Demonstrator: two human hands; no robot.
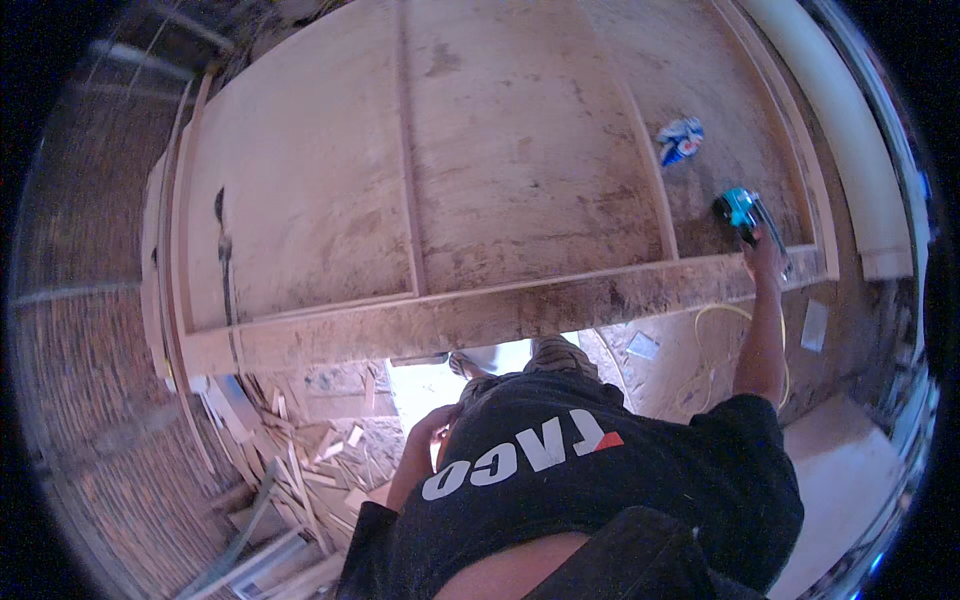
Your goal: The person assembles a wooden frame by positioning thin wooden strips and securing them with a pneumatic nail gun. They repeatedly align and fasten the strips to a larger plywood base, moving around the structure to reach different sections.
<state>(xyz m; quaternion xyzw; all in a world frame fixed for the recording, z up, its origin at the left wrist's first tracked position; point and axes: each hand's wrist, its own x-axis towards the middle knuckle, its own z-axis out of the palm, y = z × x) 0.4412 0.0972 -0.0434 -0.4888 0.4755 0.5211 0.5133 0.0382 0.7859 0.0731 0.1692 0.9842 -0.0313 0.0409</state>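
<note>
Out at the right, my right hand (764, 258) is closed around a teal and black nail gun (741, 211). The tool is over the right-hand section of a large wooden panel (520, 150), close to its near corner. A crumpled blue and white packet (681, 141) lies on the same section, beyond the tool. My left hand (433, 424) is low beside my hip, against my clothing. Its fingers look loosely extended, and I see nothing in them.
Thin wooden strips (408, 150) divide the panel, and a raised near rail (480, 312) edges it. A yellow hose (703, 312) loops under my right arm. Wood offcuts (300, 465) are heaped at the lower left. A long pale roll or board (845, 130) lies along the right.
</note>
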